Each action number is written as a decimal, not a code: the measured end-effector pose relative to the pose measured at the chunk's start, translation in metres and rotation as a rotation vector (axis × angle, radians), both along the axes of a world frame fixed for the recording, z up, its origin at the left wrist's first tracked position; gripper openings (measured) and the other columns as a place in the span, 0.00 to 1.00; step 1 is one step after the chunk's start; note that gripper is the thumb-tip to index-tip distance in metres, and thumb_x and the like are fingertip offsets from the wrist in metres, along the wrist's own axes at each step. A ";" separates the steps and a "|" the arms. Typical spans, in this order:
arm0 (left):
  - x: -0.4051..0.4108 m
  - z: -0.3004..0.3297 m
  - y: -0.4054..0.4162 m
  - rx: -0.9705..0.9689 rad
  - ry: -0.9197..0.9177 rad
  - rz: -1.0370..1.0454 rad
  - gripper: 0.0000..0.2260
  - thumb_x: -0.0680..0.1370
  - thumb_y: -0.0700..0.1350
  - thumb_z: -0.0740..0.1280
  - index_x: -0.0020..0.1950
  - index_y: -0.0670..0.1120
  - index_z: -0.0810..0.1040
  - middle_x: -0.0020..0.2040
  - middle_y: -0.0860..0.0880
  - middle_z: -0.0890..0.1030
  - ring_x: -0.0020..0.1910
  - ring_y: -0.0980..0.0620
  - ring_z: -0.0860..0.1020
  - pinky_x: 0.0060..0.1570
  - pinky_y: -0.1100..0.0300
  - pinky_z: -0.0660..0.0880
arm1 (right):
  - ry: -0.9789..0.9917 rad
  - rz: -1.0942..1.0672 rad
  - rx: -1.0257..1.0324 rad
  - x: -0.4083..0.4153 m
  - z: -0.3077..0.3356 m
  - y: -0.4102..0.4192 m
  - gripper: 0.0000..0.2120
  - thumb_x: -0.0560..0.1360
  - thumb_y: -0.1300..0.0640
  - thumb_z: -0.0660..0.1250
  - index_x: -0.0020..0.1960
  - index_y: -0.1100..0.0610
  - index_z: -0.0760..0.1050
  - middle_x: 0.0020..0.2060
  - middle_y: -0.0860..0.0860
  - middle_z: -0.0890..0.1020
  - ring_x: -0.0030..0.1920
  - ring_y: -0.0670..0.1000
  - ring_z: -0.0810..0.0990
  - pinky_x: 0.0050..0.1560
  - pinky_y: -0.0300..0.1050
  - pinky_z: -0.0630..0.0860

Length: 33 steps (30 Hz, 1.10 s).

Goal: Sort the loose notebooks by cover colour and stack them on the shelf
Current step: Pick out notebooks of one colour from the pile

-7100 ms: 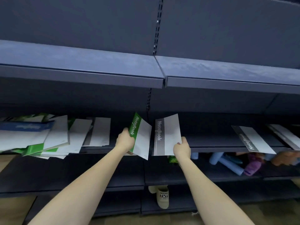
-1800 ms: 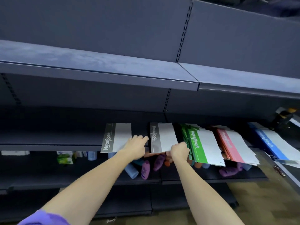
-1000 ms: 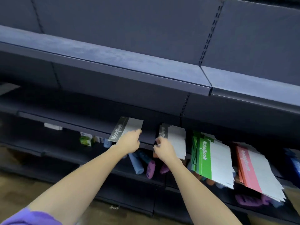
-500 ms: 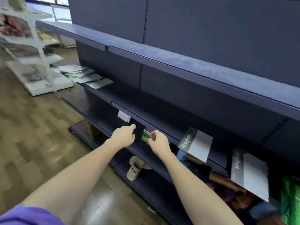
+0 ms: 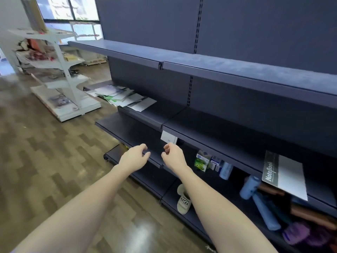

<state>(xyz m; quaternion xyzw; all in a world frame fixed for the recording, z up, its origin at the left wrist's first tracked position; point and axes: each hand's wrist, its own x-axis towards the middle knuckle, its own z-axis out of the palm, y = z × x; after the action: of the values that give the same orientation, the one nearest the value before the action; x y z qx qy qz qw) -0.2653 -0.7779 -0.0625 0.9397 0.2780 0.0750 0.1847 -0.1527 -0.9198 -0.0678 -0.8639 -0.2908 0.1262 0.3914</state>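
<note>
Notebooks: two groups in sight on the middle shelf [image 5: 215,132], and they sit well apart.
Loose pile: a messy heap [image 5: 121,96] at the far left end of that shelf, white and green covers fanned over one another, edges poking past the shelf lip.
Grey notebook: one grey-spined copy [image 5: 284,175] lies alone at the right end, its corner hanging over the front edge.
Left hand: out in front and low [image 5: 134,158], fingers [image 5: 144,155] loosely curled, nothing in them.
Right hand: just beside it [image 5: 173,157], thumb and forefinger close together but no notebook between them, so it looks empty too.
Where the hands are: hanging in front of the lower shelf edge, near a small white label [image 5: 169,137] on the middle shelf's lip, between the heap and the grey copy.
Done so far: by my reading, at least a grey spot has been started on the right; anything beyond it runs out of frame.
Left to do: plenty, I'd say. That far heap is plainly unsorted, with mixed colours and no squared stack.
Next step, as a guess: head left to the heap and lift more copies.
Elsewhere: a slipper [image 5: 184,199] and rolled bundles [image 5: 262,209] sit on the bottom shelves, and a white rack [image 5: 60,73] stands across the wooden floor.
</note>
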 end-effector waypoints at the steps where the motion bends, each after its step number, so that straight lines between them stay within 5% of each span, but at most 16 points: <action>1: 0.001 -0.001 0.011 -0.054 -0.033 0.017 0.16 0.82 0.55 0.60 0.65 0.49 0.73 0.61 0.52 0.80 0.57 0.49 0.78 0.54 0.54 0.75 | 0.005 0.007 -0.003 0.003 0.000 0.008 0.13 0.77 0.56 0.65 0.61 0.54 0.75 0.56 0.51 0.79 0.56 0.51 0.78 0.58 0.45 0.75; 7: 0.032 -0.014 0.074 -0.170 -0.104 -0.003 0.17 0.81 0.55 0.62 0.68 0.50 0.71 0.62 0.51 0.78 0.55 0.52 0.77 0.57 0.53 0.75 | 0.000 0.030 -0.034 0.037 -0.007 0.067 0.16 0.78 0.56 0.65 0.65 0.53 0.73 0.60 0.50 0.78 0.57 0.50 0.77 0.57 0.44 0.75; 14: 0.096 -0.015 0.173 -0.094 -0.095 -0.062 0.17 0.81 0.54 0.62 0.69 0.52 0.70 0.63 0.51 0.78 0.59 0.51 0.76 0.59 0.51 0.75 | 0.029 0.004 0.039 0.102 -0.021 0.175 0.15 0.78 0.56 0.66 0.64 0.52 0.73 0.58 0.48 0.76 0.53 0.45 0.75 0.55 0.42 0.73; 25: 0.190 0.000 0.330 -0.057 -0.159 -0.019 0.14 0.82 0.49 0.63 0.66 0.47 0.74 0.59 0.48 0.80 0.57 0.49 0.78 0.57 0.52 0.75 | 0.047 0.013 0.103 0.205 -0.022 0.337 0.12 0.77 0.59 0.65 0.60 0.58 0.75 0.58 0.55 0.77 0.58 0.55 0.76 0.60 0.50 0.74; 33: 0.247 -0.013 0.402 0.269 -0.063 -0.152 0.17 0.79 0.44 0.65 0.67 0.44 0.74 0.61 0.45 0.78 0.60 0.41 0.74 0.55 0.50 0.73 | -0.225 0.211 -0.179 0.237 -0.039 0.407 0.23 0.80 0.53 0.64 0.72 0.59 0.68 0.69 0.57 0.71 0.69 0.58 0.69 0.67 0.50 0.68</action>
<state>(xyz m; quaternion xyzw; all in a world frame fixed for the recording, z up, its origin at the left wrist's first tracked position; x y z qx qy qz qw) -0.0184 -0.3757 -0.0756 0.9714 0.1875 0.1269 0.0711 0.0843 -0.5132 -0.1069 -0.8686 -0.4094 0.0947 0.2625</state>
